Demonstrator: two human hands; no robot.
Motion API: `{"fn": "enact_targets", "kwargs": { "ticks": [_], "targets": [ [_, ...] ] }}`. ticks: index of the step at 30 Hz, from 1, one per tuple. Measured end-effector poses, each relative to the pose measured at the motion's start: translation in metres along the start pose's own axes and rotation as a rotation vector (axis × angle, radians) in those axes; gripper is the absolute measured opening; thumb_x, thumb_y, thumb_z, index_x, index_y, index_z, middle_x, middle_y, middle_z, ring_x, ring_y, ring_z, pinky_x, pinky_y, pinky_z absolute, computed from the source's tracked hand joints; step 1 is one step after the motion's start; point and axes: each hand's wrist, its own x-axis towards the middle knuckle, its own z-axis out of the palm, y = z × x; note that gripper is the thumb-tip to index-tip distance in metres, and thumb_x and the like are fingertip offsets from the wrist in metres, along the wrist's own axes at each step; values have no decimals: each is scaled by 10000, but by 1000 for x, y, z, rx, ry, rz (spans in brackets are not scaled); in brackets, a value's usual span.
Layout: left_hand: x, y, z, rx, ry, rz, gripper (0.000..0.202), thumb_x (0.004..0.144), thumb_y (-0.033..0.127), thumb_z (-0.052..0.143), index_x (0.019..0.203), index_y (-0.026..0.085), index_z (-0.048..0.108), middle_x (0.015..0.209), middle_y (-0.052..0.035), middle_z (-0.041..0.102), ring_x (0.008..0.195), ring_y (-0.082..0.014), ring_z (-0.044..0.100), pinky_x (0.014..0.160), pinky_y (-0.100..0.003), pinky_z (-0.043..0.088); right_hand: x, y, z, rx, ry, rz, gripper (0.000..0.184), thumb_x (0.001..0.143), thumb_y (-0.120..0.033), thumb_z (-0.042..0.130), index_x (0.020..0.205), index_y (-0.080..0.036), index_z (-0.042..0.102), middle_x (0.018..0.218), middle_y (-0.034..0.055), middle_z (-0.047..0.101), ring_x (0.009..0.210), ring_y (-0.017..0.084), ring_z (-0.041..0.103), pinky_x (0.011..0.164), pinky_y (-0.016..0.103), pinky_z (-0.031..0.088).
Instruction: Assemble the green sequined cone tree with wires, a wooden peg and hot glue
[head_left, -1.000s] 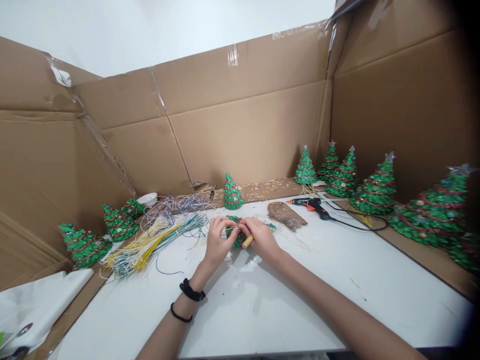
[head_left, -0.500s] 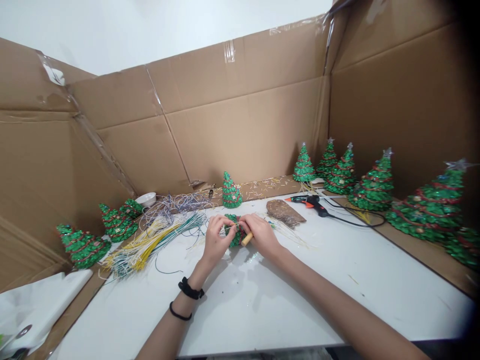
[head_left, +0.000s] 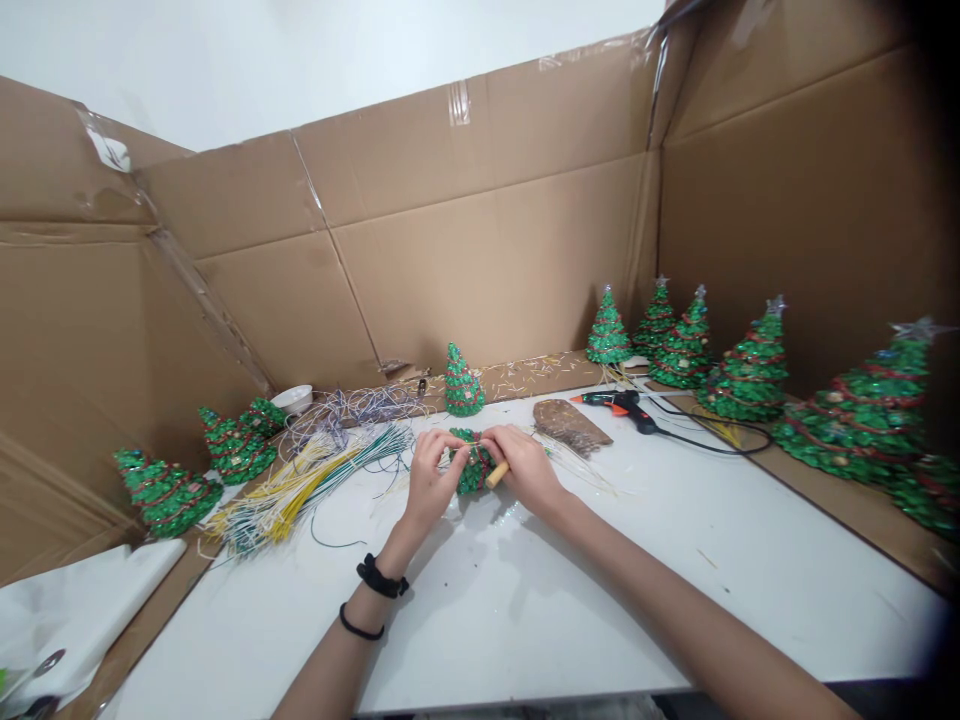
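Right now, your left hand (head_left: 429,482) and right hand (head_left: 526,472) grip a small sequinned cone tree (head_left: 474,470) between them, at 12 o'clock.
Your left fingers (head_left: 441,450) pinch a thin wire (head_left: 459,451) against it; your right fingers (head_left: 499,447) press together over it, with a wooden dowel (head_left: 496,475) jutting toward 4 o'clock. Wire bundles (head_left: 300,490) lie at 9 o'clock, a hot glue gun (head_left: 619,404) at 2 o'clock, on the white table (head_left: 600,600).

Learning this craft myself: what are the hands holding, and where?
The left hand and right hand grip a small green sequinned tree from either side.
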Motion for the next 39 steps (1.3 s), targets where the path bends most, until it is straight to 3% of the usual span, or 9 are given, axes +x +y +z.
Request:
{"fn": "enact_targets", "kwargs": {
  "ticks": [15, 22, 39],
  "targets": [
    [-4, 6, 0, 40, 21, -2, 311, 932, 294, 413, 671, 209, 558, 728, -15, 555, 771, -175, 492, 730, -325, 378, -1, -2, 1, -2, -9, -14, 217, 947, -262, 381, 823, -206, 551, 743, 33, 631, 706, 165, 575, 642, 266, 426],
    [-2, 6, -1, 82, 8, 82, 88, 854, 273, 545, 846, 213, 608, 861, -30, 597, 862, -190, 498, 743, -321, 400, -2, 0, 3, -3, -3, -9, 203, 947, -244, 383, 843, -203, 551, 779, 40, 639, 730, 165, 584, 662, 264, 429],
    [-2, 4, 2, 112, 4, 102, 56, 824, 224, 569, 770, 211, 574, 788, -17, 598, 798, -184, 497, 719, -323, 392, -3, -2, 4, -26, -39, -44, 205, 943, -246, 385, 832, -202, 553, 762, 44, 630, 711, 172, 577, 650, 277, 436]
  ]
}}
